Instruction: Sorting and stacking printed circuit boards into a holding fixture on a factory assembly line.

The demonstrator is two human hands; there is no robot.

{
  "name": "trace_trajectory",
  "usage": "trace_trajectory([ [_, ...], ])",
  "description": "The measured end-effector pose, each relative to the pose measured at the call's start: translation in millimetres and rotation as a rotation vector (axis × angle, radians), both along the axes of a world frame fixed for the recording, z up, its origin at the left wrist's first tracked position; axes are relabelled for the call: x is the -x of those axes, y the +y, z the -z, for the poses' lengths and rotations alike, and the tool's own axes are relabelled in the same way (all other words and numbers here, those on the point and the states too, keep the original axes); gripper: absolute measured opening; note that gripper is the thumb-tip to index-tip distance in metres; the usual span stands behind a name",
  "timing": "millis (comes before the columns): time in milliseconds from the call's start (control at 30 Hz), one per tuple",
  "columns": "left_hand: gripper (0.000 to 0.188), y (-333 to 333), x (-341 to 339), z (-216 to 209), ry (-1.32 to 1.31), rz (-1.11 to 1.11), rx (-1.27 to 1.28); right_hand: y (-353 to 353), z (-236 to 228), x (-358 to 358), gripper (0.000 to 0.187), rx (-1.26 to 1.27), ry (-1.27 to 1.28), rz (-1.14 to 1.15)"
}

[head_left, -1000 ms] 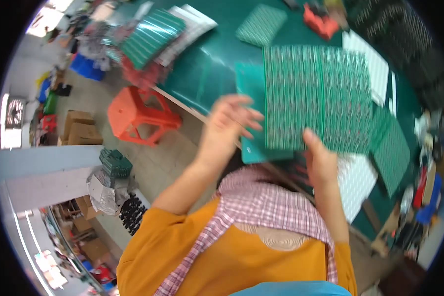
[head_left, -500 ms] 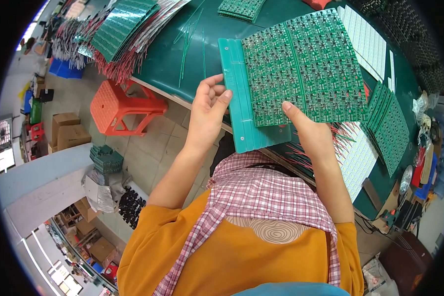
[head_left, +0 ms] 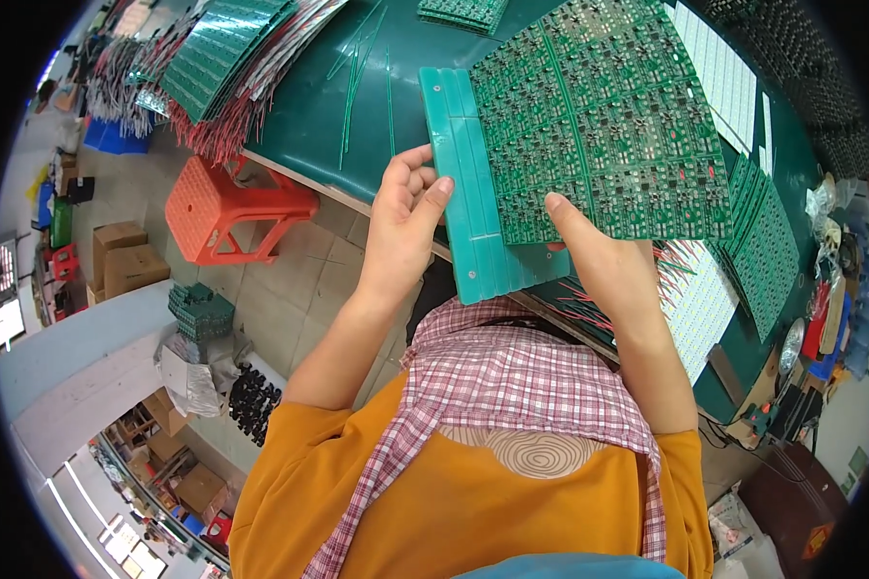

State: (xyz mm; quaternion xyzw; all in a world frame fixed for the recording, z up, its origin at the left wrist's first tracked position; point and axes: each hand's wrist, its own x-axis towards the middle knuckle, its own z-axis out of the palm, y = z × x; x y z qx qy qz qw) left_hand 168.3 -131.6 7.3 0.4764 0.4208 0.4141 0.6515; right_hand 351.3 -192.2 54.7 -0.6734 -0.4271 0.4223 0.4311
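My left hand (head_left: 406, 222) grips the left edge of a teal grooved plate (head_left: 463, 183) with small screws at its corners, thumb in front and fingers behind. A large green circuit board panel (head_left: 603, 125), packed with rows of small components, overlaps the plate and covers most of it. My right hand (head_left: 608, 270) pinches that panel at its lower edge, its thumb on the component side; the other fingers are mostly hidden underneath. Both pieces are held tilted over the near edge of the green table (head_left: 309, 106).
Green panels (head_left: 227, 58) with red and white wires are piled at the far left. More circuit panels (head_left: 768, 256) and white strip boards (head_left: 714, 77) lie on the right. Thin green strips (head_left: 352, 92) lie behind my left hand. A red stool (head_left: 227, 207) stands left of the table.
The circuit panel has tilted up and come closer, so its far edge reaches higher in view. Both hands keep their grip, and the teal plate has barely moved.
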Motion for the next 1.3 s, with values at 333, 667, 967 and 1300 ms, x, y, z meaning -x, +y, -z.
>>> trace_trajectory([
  [333,0.037,-1.3,0.7,1.4,-0.011,0.006,-0.004,0.8,35.1,18.1,0.030,-0.013,0.048,-0.050],
  [667,0.035,1.3,2.1,2.2,-0.020,0.001,0.022,-1.9,29.7,10.7,0.018,0.186,0.453,0.120],
  [967,0.033,3.3,2.6,5.2,-0.017,0.012,-0.008,-2.3,31.5,-2.9,0.025,0.370,0.570,0.100],
  [1300,0.035,7.6,4.8,13.6,0.008,0.015,-0.005,-3.4,48.9,-13.0,0.028,0.239,0.714,0.029],
])
